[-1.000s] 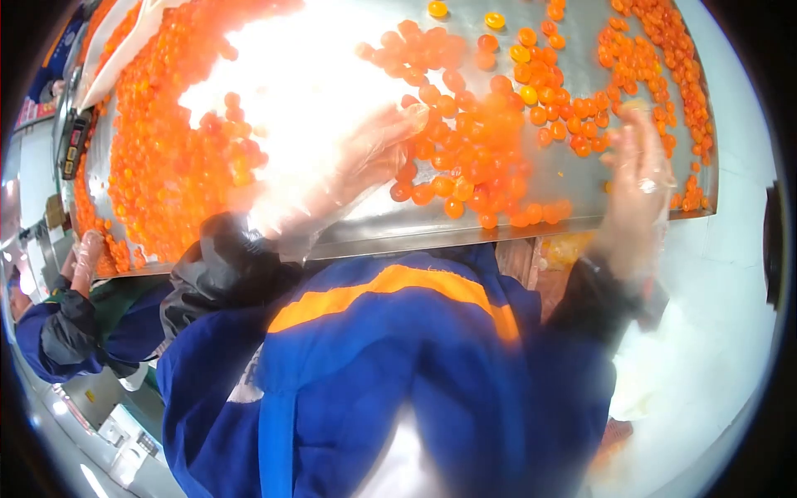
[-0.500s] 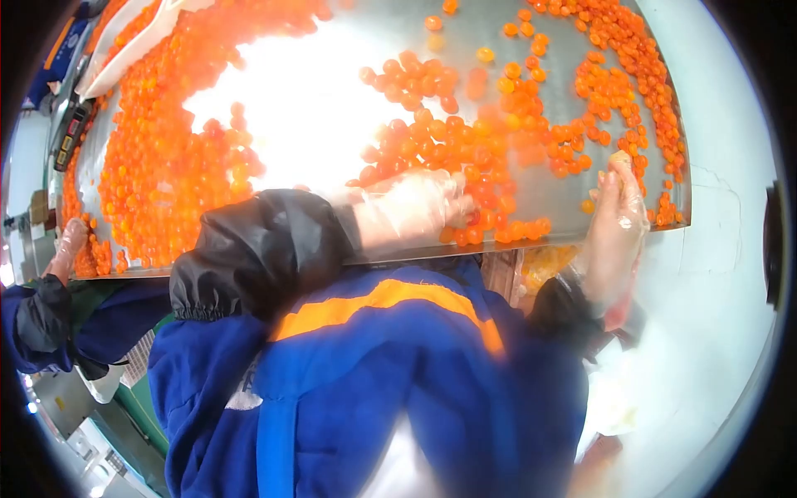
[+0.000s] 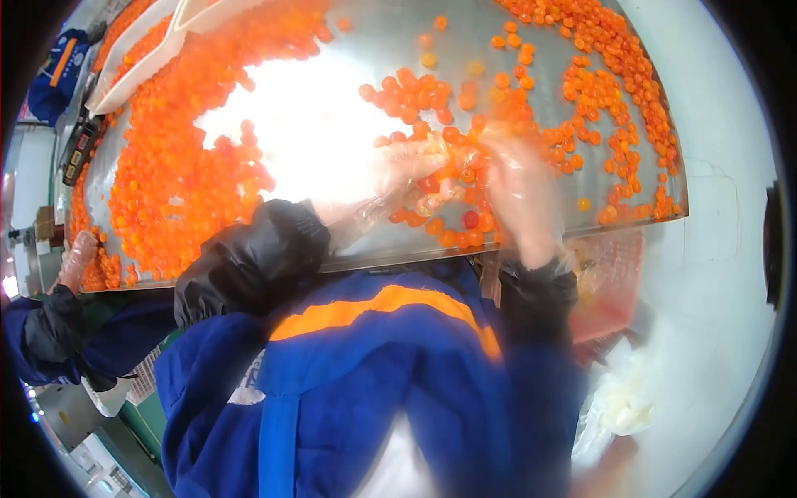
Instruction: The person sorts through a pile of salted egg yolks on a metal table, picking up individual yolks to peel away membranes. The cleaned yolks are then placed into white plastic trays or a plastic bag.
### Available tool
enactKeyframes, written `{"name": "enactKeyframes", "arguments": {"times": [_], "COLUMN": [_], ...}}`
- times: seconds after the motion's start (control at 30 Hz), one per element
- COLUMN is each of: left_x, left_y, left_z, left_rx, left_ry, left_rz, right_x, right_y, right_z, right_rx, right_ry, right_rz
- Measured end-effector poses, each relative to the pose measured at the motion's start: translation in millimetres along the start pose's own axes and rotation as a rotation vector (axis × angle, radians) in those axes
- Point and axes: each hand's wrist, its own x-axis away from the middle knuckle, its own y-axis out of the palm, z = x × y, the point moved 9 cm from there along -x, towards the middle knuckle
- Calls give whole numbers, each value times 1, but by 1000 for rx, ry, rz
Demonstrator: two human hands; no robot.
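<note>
Small, round, glossy orange fruits lie in loose clusters on a metal table. My left hand, in a clear plastic glove, is in the cluster near the front edge. Its fingers are curled around a few of the fruits, with orange showing between them. Just to its right is my right hand, also gloved, reaching over the same cluster. Its fingers are smeared by motion and partly merge with the fruits. One redder fruit sits below and between the two hands.
A large heap of fruits covers the table's left side, with a white tray behind. Another person's gloved hand rests at the far left edge. Below the table's right front stands a red crate, with white plastic lower down.
My right hand has swung left from above the crate to the fruits beside my left hand. My left hand has shifted slightly left and back, its fingers more curled. The crate is more exposed.
</note>
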Motion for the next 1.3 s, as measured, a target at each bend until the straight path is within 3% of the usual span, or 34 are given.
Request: {"name": "enactKeyframes", "arguments": {"times": [0.17, 0.3, 0.4, 0.47, 0.6, 0.67, 0.7, 0.77, 0.9, 0.97, 1.1, 1.2, 1.27, 1.3], "left_x": [7, 11, 13, 12, 34, 35, 35, 43, 41, 33, 27, 18, 13, 11], "left_y": [4, -3, -14, -22, -23, -30, -35, -20, -29, -51, -53, -49, -65, -65], "left_z": [4, 3, 0, -7, 13, 13, 14, 45, 48, 36, 42, 36, 18, 21], "left_rx": [152, 211, 220, 266, 292, 7, 10, -844, -719, -636, -726, -721, -72, -74], "left_ry": [32, 68, 144, 81, 70, 116, 115, 460, 556, 198, 191, 253, 243, 230], "left_rz": [70, 119, 71, 111, 205, 185, 196, 144, 226, 325, 343, 241, 305, 301], "right_x": [-7, -9, -11, -11, -17, -20, -21, -21, -24, -24, -25, -26, -24, -23], "right_y": [28, 40, 41, 38, 43, 45, 42, 40, 27, 23, 21, 24, 27, 30], "right_z": [-23, -19, -13, -13, -2, 0, 3, 4, -2, -3, 0, 3, 7, 10], "right_rx": [222, 263, 167, 184, 128, 80, 63, 40, 34, 38, -6, -100, -171, -219], "right_ry": [-52, -99, -21, -58, 117, 124, 144, 168, 149, 147, 168, 199, 242, 258], "right_rz": [-293, -244, -270, -202, -273, -249, -211, -179, -101, -81, -63, -78, -91, -96]}}
